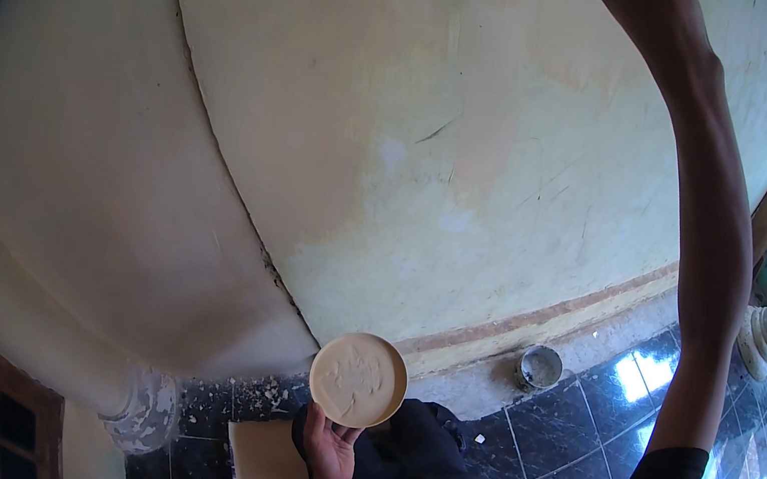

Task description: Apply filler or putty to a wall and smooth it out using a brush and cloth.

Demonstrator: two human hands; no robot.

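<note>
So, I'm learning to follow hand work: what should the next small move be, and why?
Probably steady the round tan dish with the left hand: that hand grips it at the near edge, while the right hand is raised far from it, cut off by the frame's top.

Head-worn downward fisheye, wall (541, 144) ahead

No text, label, number or sign can be read here.
</note>
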